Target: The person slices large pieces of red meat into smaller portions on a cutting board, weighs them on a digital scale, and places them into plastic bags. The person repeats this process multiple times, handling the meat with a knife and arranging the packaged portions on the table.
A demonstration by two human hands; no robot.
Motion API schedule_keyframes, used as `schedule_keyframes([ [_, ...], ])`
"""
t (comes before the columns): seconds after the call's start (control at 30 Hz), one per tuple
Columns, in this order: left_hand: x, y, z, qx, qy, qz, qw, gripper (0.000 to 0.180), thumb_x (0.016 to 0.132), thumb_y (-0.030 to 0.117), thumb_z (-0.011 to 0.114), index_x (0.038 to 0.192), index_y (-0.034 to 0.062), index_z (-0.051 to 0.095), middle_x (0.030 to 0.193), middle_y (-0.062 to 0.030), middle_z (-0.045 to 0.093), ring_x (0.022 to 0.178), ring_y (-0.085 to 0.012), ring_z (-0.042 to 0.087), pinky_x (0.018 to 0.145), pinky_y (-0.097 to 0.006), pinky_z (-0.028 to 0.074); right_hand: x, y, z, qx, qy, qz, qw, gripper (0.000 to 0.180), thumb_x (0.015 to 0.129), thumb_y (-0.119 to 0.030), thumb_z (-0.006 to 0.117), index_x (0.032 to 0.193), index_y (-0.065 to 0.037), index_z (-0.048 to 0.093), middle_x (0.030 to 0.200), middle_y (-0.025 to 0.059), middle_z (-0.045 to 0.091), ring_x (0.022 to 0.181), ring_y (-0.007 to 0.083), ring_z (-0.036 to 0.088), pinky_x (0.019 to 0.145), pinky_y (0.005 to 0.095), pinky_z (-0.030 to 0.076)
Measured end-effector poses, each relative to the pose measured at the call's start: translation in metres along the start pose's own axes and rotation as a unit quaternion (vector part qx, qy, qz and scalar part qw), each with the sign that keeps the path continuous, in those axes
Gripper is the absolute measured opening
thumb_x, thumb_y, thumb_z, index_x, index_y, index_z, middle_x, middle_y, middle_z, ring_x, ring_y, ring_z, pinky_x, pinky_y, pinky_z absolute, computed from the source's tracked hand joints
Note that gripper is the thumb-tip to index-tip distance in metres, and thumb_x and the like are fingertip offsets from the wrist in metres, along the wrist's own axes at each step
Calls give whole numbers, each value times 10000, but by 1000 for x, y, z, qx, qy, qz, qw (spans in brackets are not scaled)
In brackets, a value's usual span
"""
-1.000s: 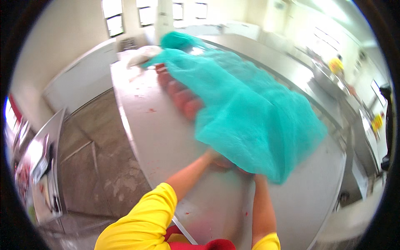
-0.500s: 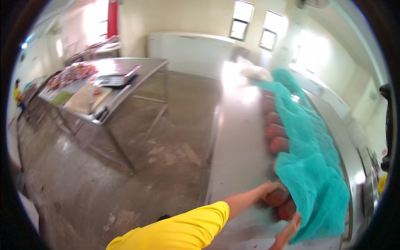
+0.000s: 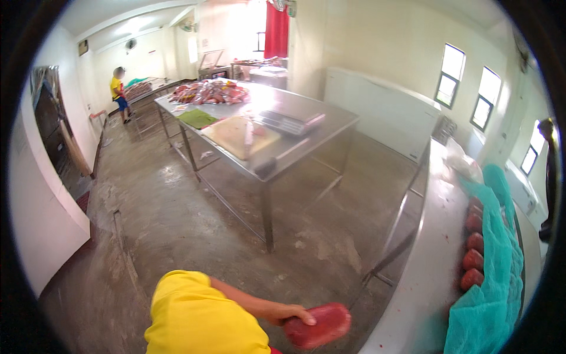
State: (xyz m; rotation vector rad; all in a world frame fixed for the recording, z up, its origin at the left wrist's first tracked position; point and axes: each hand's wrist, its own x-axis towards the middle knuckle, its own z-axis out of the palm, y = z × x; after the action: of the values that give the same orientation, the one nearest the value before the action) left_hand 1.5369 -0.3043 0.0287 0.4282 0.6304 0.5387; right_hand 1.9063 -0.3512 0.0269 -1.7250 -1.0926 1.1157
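My left hand (image 3: 290, 312) reaches out from a yellow sleeve and is closed around a dark red, glossy meat roll (image 3: 323, 328), thumb on top. The roll is held over the floor, left of the long steel table (image 3: 413, 295). On that table several similar meat rolls (image 3: 473, 259) lie in a row along the edge of a green mesh net (image 3: 495, 265), which partly covers them. My right hand is out of view.
Ahead stands another steel table (image 3: 330, 127) with a scale (image 3: 289, 123), a cutting board (image 3: 236, 134), a green cloth (image 3: 196, 118) and a heap of packed meat (image 3: 209, 92). A white chest freezer (image 3: 377, 112) lines the wall. A person (image 3: 119, 94) stands far left.
The view has swung left. My left hand has lifted a meat roll from the row and carried it off the table's left side. My right hand has left the view.
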Motion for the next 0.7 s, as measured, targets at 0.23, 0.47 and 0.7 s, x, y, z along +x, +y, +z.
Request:
schedule_keyframes([
  [0.23,-234,-30,-119,-80,245,247,934,636,744,259,748,1261,3,482,1126,-92,607,1026,-193,591,898,-348,473,-13,-116,283,-10,-191,-192,962,361,884,-201,616,1184,-11,546,1049,120,630,938,221,607,841,334,481],
  [0.47,-376,-12,-226,-151,419,397,803,604,711,202,747,1215,-10,491,1109,-121,605,988,-226,608,884,-375,486,15,-262,566,-147,-325,-369,859,423,795,-195,695,1168,-21,593,1009,110,655,900,180,625,789,321,500],
  [0.7,-406,81,-360,-195,415,466,757,592,735,242,706,1213,-34,492,1105,-136,608,968,-252,616,869,-390,491,163,-356,852,-216,-298,-364,856,466,736,-266,696,1114,-3,627,911,159,681,862,251,654,800,349,505],
])
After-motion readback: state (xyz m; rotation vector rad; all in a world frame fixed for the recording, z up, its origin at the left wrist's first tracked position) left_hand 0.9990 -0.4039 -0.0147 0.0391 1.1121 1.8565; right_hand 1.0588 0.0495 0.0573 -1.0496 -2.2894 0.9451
